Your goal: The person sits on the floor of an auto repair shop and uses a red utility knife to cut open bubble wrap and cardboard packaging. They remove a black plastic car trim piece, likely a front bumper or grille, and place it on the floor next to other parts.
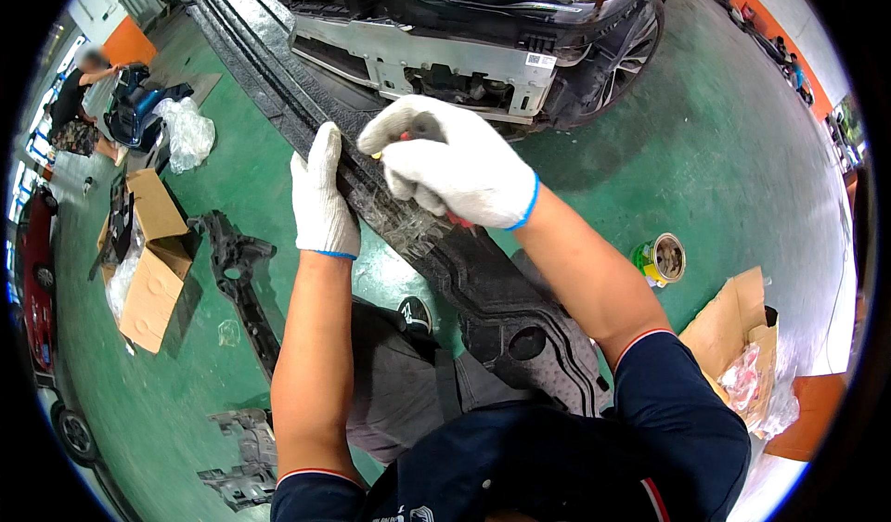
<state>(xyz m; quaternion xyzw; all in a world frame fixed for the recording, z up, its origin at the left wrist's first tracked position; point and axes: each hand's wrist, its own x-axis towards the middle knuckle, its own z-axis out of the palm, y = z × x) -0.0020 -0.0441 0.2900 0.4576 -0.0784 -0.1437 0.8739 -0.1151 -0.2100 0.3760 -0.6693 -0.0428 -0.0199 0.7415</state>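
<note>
A long black foam bumper piece (436,244), ribbed and grooved, runs slantwise from the far left down to the near right, across the front of my legs. My left hand (325,197), in a white knit glove, grips its left edge with the thumb on top. Over the middle of the piece, my gloved right hand (459,165) is closed around a slim red tool (459,219) with a yellowish tip; the fingers hide most of it, so its kind is unclear. Clear, wrinkled tape or film (418,234) sticks to the foam just below that hand.
Ahead stands a car (464,49) with its front bumper off. Left on the green floor are an open carton (158,271), black plastic brackets (243,276) and a crouching person (79,104) beside a dark blue part. An open can (664,258) and torn cardboard (729,322) lie right.
</note>
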